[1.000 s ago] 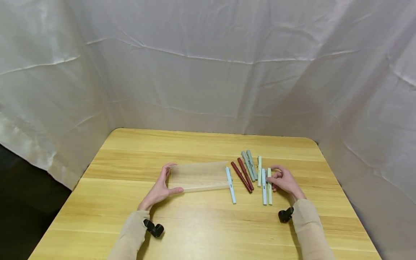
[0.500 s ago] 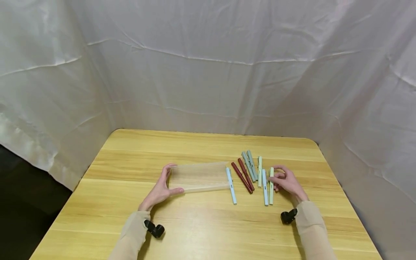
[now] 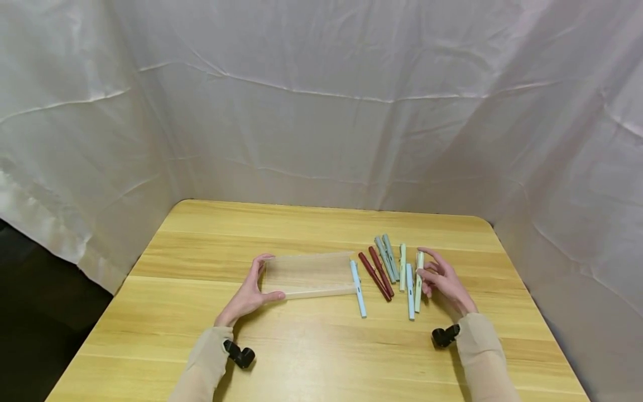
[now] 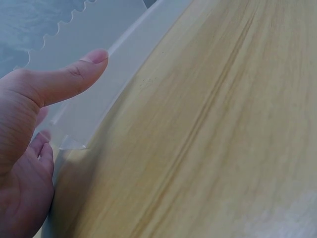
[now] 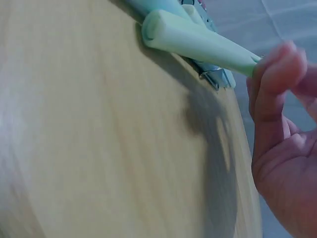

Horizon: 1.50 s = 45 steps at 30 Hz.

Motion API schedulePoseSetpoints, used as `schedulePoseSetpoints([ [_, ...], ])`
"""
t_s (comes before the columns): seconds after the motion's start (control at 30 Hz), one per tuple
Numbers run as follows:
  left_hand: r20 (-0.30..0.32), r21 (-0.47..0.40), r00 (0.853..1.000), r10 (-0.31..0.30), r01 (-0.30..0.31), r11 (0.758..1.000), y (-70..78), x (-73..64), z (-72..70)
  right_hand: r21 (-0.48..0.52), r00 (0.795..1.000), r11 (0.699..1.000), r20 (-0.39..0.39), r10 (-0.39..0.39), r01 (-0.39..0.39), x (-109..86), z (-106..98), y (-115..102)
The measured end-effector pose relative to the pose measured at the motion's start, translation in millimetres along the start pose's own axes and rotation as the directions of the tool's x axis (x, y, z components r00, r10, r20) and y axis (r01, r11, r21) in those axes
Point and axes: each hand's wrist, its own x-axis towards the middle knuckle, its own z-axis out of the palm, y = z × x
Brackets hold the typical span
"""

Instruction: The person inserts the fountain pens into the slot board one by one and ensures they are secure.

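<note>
My left hand (image 3: pixel 248 296) holds the left end of a clear plastic rack (image 3: pixel 308 273), thumb along its near side and fingers at the far side. The left wrist view shows the rack's scalloped edge (image 4: pixel 49 37). At the right, my right hand (image 3: pixel 444 282) pinches a pale green pen (image 3: pixel 418 287) near its far end; in the right wrist view this pen (image 5: pixel 198 42) slants above the wood. Just left of it lies a light blue pen (image 3: pixel 410 293). Another light blue pen (image 3: pixel 358 290) lies at the rack's right end, touching or overlapping it; I cannot tell which.
Two dark red pens (image 3: pixel 374 276), two grey-green pens (image 3: pixel 385 259) and a second pale green pen (image 3: pixel 402 268) lie between rack and right hand. The wooden table (image 3: pixel 321 346) is bordered by pale hanging cloth (image 3: pixel 321 139) at the back and sides.
The pinched pale green pen has shifted right, away from the light blue pen beside it, and slightly up. My right index finger has straightened. The left hand and rack stay put.
</note>
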Motion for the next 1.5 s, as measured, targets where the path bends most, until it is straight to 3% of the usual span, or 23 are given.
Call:
schedulePoseSetpoints([
  [0.27,0.001,0.0,1.0,-0.012,0.012,1.0,-1.5,-0.7,-0.1,0.046,0.997,0.997,0.031,-0.071,0.069,-0.8,1,1],
  [0.67,0.004,-0.009,1.0,-0.01,0.01,1.0,-0.3,1.2,-0.5,0.105,1.0,0.994,0.011,-0.008,0.007,0.8,3,0],
  [1.13,0.013,-0.01,1.0,-0.019,0.019,1.0,1.0,1.4,-1.1,0.111,0.998,0.994,-0.069,-0.014,0.021,2.6,11,-2],
  [1.4,0.011,-0.009,1.0,-0.009,0.009,1.0,1.7,1.3,-1.4,0.08,0.985,0.996,-0.165,0.055,-0.042,5.8,21,-5],
  [1.5,0.014,-0.01,1.0,-0.008,0.008,1.0,1.4,0.9,-0.8,0.067,0.984,0.998,-0.176,0.032,-0.021,6.8,25,-9],
])
